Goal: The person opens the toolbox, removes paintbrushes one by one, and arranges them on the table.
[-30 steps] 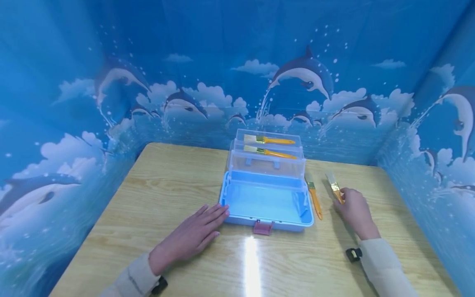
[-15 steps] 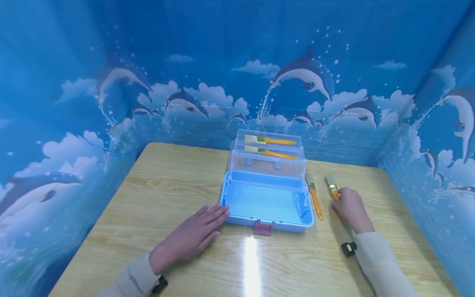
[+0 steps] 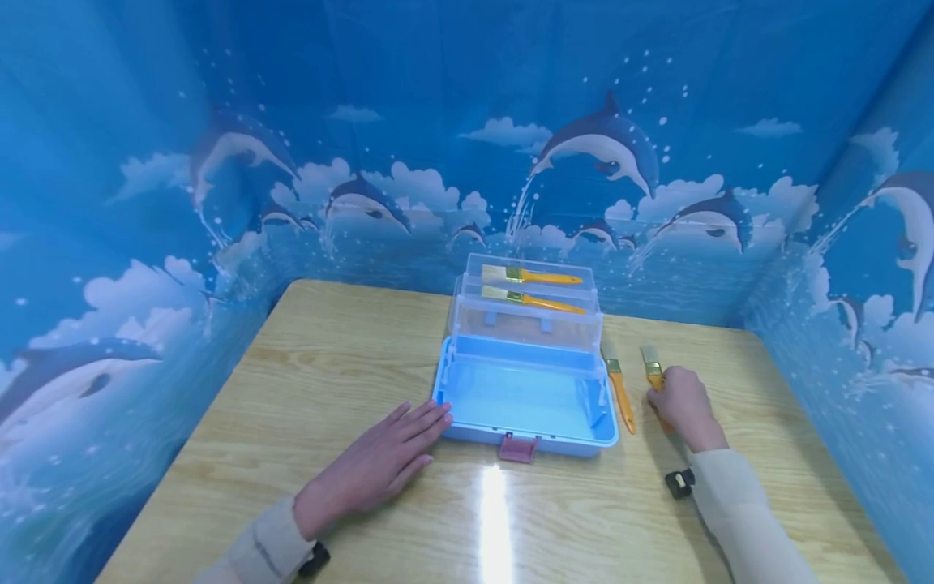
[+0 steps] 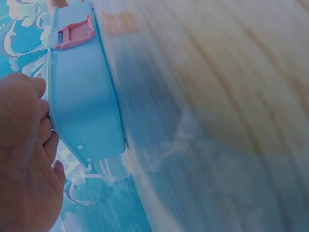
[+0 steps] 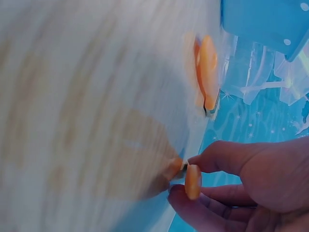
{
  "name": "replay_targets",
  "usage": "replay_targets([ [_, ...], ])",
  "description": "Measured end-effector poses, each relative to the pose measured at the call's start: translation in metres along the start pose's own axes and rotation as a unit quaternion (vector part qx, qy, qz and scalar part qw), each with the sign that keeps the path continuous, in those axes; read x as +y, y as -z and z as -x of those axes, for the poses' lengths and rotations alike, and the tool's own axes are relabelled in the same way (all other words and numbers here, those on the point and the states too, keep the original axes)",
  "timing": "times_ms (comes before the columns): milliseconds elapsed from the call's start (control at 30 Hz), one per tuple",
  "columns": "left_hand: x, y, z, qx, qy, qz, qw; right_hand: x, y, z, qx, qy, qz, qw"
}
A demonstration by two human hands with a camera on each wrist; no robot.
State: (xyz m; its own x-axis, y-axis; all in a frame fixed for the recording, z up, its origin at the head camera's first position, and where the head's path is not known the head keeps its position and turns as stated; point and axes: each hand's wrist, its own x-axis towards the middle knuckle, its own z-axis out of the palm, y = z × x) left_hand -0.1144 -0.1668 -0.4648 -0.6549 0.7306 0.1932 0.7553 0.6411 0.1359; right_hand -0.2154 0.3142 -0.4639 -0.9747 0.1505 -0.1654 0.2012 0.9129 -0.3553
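A light blue plastic storage box (image 3: 474, 434) stands open on the table, a pink latch (image 3: 518, 448) on its front. My left hand (image 3: 375, 458) lies with straight fingers against the box's front left corner; in the left wrist view those fingertips meet its rim. Right of the box, my right hand (image 3: 686, 405) pinches a paintbrush (image 3: 653, 369) by its orange handle, bristles pointing to the back. The right wrist view has the handle's end (image 5: 193, 182) between thumb and fingers. Another paintbrush (image 3: 620, 393) lies alongside the box's right wall.
Two more paintbrushes, an upper one (image 3: 547, 277) and a lower one (image 3: 547, 304), lie across the clear raised trays (image 3: 525, 328) behind the blue base. A dolphin-print curtain (image 3: 409, 122) rises around the wooden table (image 3: 328, 349) at the back and sides.
My right hand has shifted a little to the left, and the paintbrush it holds has turned to point straighter toward the back. The left hand and the box have stayed put.
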Motion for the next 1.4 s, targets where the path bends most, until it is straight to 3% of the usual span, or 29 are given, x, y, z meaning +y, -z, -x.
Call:
replay_targets([
  [433,0.0010,0.0025,-0.0005,-0.007,0.005,0.006,0.9999,0.0014,0.0032,0.0024,0.018,0.020,0.067,0.9973],
  [633,0.0015,0.0033,-0.0008,-0.009,0.006,0.000,0.9999,-0.0016,0.0027,0.0072,0.062,0.062,0.093,0.9918],
  [767,0.0018,0.0035,-0.0008,-0.011,0.007,0.000,0.9999,-0.0042,0.0004,0.0098,0.065,0.072,0.102,0.9900],
  [967,0.0021,0.0028,-0.0003,-0.008,0.007,0.000,0.9999,-0.0033,-0.0033,0.0083,0.047,0.078,0.086,0.9922],
  [1400,0.0022,0.0009,-0.0002,-0.012,0.008,0.003,0.9999,-0.0076,-0.0037,0.0064,0.097,0.175,0.041,0.9790],
])
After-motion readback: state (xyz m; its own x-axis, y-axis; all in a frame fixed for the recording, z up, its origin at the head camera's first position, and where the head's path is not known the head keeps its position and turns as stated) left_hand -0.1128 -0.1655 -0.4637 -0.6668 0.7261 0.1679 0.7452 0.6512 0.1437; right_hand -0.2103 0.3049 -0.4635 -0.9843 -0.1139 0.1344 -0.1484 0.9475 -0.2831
